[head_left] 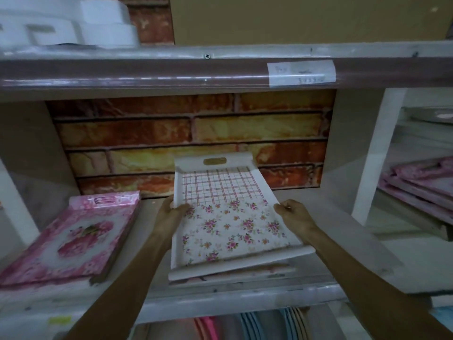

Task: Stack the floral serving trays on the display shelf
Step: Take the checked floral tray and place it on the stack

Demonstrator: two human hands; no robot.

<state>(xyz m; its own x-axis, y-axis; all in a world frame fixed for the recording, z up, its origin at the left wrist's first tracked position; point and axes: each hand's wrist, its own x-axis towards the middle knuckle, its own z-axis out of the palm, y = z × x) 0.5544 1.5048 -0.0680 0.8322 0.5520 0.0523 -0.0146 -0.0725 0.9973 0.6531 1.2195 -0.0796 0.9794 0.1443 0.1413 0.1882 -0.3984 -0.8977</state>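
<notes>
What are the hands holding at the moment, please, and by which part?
Both hands grip the white floral tray by its long side rims: the left hand on the left rim, the right hand on the right rim, about midway along.

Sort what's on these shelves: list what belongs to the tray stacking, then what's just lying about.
Belongs to the job:
- floral tray, held at its side rims by left hand and right hand
- tray underneath
- display shelf

Lying about:
- pink trays
- white foam pieces
- shelf label

You see a dim, soft picture; glare lies on the shelf edge (pixel 171 78), and the borders bend.
</notes>
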